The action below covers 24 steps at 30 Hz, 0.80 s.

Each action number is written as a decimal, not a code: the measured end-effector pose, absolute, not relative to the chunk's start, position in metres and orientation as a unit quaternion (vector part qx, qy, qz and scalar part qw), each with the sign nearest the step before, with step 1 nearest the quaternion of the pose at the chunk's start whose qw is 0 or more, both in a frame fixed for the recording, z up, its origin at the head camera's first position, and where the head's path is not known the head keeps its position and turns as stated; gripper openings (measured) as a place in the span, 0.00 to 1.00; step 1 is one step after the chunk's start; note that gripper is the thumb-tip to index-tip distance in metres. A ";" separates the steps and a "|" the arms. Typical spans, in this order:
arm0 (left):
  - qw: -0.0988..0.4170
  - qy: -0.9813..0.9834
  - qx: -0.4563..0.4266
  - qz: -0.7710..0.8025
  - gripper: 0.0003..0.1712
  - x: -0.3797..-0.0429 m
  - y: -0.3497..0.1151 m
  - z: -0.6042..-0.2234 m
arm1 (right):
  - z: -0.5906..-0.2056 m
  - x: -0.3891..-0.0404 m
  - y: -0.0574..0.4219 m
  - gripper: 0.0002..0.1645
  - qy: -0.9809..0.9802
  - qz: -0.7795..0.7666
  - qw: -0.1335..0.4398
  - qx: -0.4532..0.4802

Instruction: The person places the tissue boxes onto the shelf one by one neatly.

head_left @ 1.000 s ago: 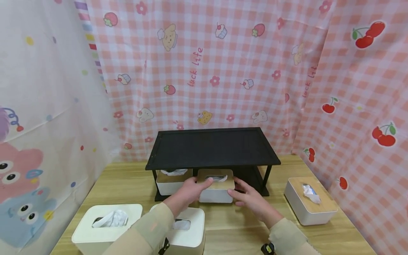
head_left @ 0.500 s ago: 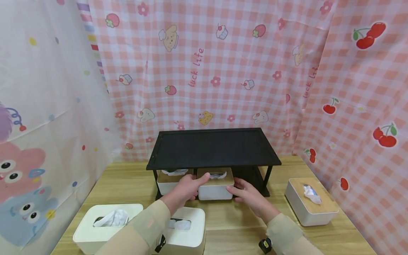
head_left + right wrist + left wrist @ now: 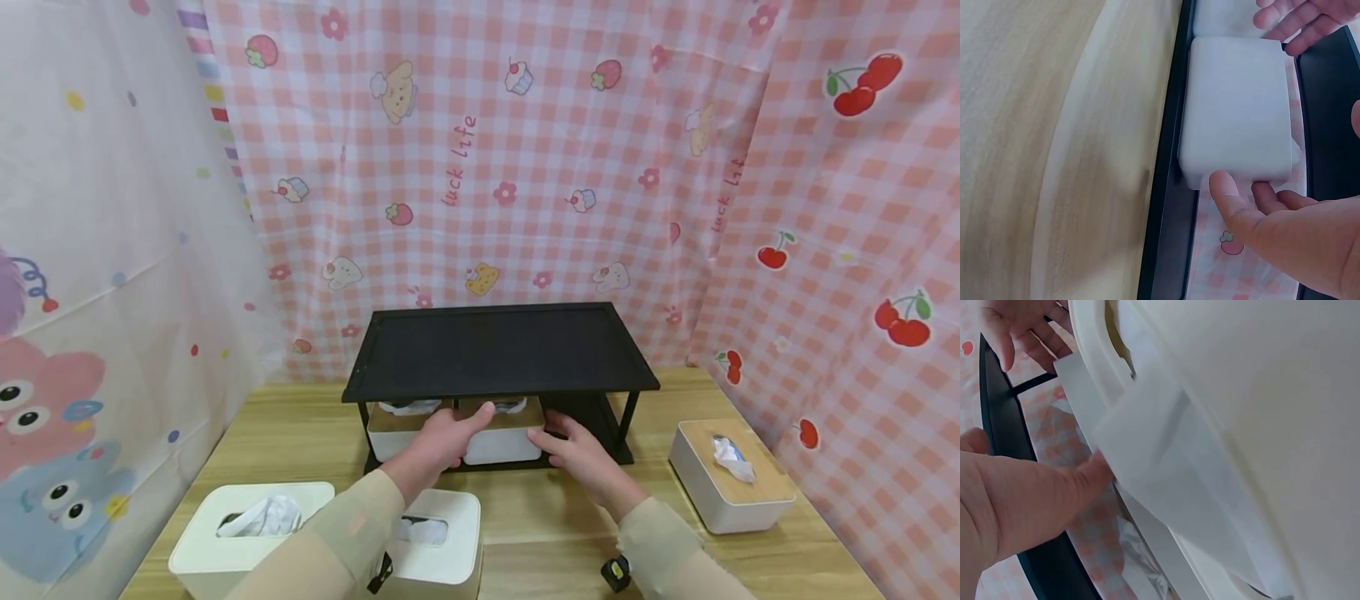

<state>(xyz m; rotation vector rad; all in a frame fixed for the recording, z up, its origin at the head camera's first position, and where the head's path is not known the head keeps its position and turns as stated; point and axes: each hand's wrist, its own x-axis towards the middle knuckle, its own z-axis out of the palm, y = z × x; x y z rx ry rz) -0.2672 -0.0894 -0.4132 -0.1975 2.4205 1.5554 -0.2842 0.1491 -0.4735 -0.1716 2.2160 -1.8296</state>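
Observation:
A white tissue box [image 3: 501, 447] with a wood-look lid sits at the front of the low black rack [image 3: 501, 350], partly under its top, tissue showing in the slot. My left hand [image 3: 441, 437] grips its left side, thumb lying along the lid. On the right side, my right hand [image 3: 576, 450] holds it by the corner, thumb on the front face and fingers along the side. The right wrist view shows the box [image 3: 1238, 106] lying within the rack's front rail. A second wood-lidded tissue box [image 3: 393, 433] stands in the rack to the left, close beside it.
Two cream tissue boxes, the left one [image 3: 251, 525] and another [image 3: 431, 542] under my left forearm, stand at the table's front. A wood-lidded box [image 3: 731, 479] stands at the right. Rack posts [image 3: 628, 414] and a checked curtain [image 3: 502, 167] bound the far side.
Both hands have pushed the wood-lidded tissue box back and slightly left, deeper under the rack's top. Its lid is now more covered. The other boxes stay in place.

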 end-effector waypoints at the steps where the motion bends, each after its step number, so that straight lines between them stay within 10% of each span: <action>1: 0.124 0.833 -0.069 0.535 0.57 -0.267 -0.089 -0.413 | -0.473 -0.284 0.150 0.53 0.764 -0.629 0.132 -0.060; 24: 0.147 0.845 -0.069 0.510 0.65 -0.271 -0.083 -0.408 | -0.473 -0.284 0.148 0.49 0.773 -0.617 0.132 -0.064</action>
